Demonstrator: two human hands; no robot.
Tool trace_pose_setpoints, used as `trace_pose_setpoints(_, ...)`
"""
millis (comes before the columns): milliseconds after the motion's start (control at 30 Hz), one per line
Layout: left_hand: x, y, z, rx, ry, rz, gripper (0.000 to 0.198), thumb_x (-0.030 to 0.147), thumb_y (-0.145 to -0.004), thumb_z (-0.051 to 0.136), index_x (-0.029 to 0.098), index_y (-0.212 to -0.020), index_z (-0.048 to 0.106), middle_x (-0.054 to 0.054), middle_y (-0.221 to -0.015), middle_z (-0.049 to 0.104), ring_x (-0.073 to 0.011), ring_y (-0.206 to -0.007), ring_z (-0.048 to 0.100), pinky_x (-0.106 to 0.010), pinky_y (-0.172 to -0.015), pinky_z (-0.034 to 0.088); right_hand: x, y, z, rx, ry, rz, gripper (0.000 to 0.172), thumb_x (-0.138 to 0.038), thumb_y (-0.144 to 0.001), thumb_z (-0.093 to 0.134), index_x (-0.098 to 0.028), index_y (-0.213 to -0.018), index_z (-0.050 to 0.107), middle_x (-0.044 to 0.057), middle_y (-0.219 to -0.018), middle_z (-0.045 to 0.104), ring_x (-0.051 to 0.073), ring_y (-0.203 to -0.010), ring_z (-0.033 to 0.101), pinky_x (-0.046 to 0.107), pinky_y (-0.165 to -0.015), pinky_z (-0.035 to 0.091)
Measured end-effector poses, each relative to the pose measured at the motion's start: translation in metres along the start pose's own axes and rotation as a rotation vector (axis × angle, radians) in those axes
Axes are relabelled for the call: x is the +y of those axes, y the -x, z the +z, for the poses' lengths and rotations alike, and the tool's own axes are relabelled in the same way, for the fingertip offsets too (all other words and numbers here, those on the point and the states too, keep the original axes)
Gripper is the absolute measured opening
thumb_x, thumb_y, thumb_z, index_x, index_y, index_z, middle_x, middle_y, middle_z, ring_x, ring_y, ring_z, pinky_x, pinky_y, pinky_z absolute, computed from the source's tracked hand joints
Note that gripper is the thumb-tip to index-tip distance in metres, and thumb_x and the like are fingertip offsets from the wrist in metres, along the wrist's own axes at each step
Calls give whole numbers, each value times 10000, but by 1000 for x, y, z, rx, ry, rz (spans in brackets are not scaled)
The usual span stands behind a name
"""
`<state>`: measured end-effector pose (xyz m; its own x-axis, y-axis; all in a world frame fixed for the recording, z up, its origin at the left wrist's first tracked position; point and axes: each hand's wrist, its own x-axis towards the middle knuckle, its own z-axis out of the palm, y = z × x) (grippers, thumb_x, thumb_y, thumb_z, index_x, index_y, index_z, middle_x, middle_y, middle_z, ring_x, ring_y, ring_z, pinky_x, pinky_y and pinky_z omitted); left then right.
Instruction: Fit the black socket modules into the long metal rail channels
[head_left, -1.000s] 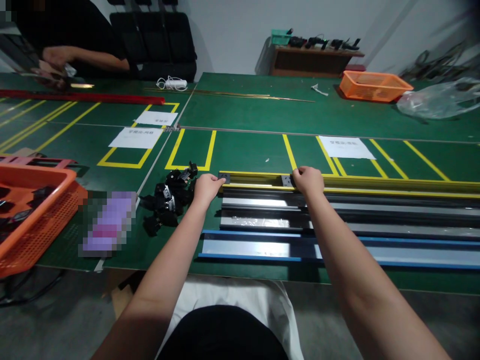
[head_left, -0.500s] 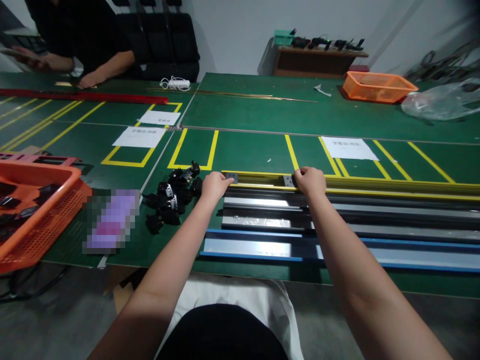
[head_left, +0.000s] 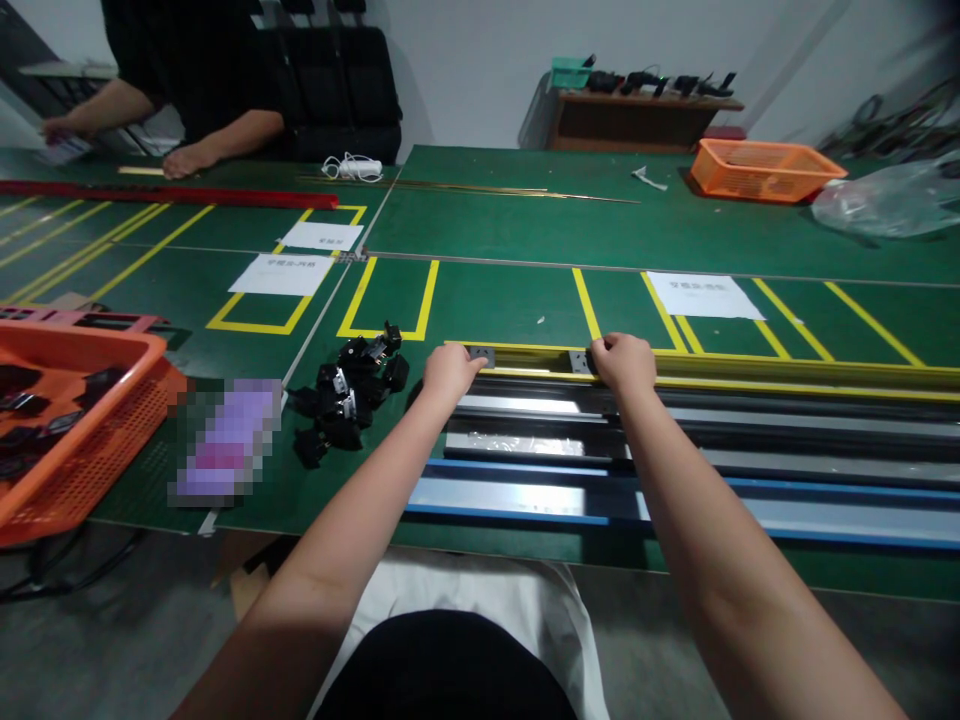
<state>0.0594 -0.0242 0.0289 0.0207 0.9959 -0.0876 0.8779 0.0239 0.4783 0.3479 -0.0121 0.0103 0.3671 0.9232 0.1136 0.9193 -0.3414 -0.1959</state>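
A yellow-edged channel rail (head_left: pixel 795 376) lies across the table, with two small dark socket modules seated in it near its left end. My left hand (head_left: pixel 450 374) is closed at that end, thumb and fingers on the left socket module (head_left: pixel 483 355). Further along, my right hand (head_left: pixel 625 362) is closed against the right socket module (head_left: pixel 578 362), its fingertips partly hidden. A short gap separates the modules. Nearer me lie black-and-silver rails (head_left: pixel 525 442) and a blue-edged rail (head_left: pixel 510 492). Several black socket parts (head_left: pixel 349 395) are heaped left of my left hand.
An orange basket (head_left: pixel 142 385) of black parts and a blurred purple object (head_left: pixel 229 437) stand at left. Across the green table are a red rail (head_left: pixel 247 196), paper labels (head_left: pixel 705 296), another orange basket (head_left: pixel 765 172) and a plastic bag (head_left: pixel 892 200). A co-worker's hand (head_left: pixel 191 160) rests there.
My left hand has slid right along the yellow rail, and the left socket module has moved with it toward the other. My right hand stays put. The co-worker's arms have shifted.
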Motion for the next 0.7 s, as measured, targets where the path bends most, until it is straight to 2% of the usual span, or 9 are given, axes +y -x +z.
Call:
trace_pose_setpoints(133, 17, 1, 3, -12, -25, 14, 338, 473, -819, 651, 147, -775, 729, -194, -869, 723, -314, -873, 682, -376, -778, 482, 0, 0, 0, 4, -2, -7, 423, -391, -855, 411, -161, -889, 764, 185, -874, 721, 280, -791, 636, 321, -640, 416)
trace_pose_setpoints(367, 22, -3, 0, -49, -40, -3, 337, 466, -807, 672, 134, -815, 730, -200, -865, 721, -324, -901, 682, -379, -781, 486, 0, 1, -1, 5, -2, -4, 435, -403, -863, 411, -157, -901, 768, 186, -882, 724, 275, -797, 637, 318, -663, 429)
trace_pose_setpoints(700, 61, -3, 19, -122, 55, 11, 353, 482, -777, 699, 132, -820, 725, -198, -876, 722, -338, -907, 685, -387, -762, 489, 1, 1, 0, 12, -17, -12, 401, -387, -849, 425, -167, -883, 758, 182, -856, 719, 286, -796, 640, 317, -630, 414)
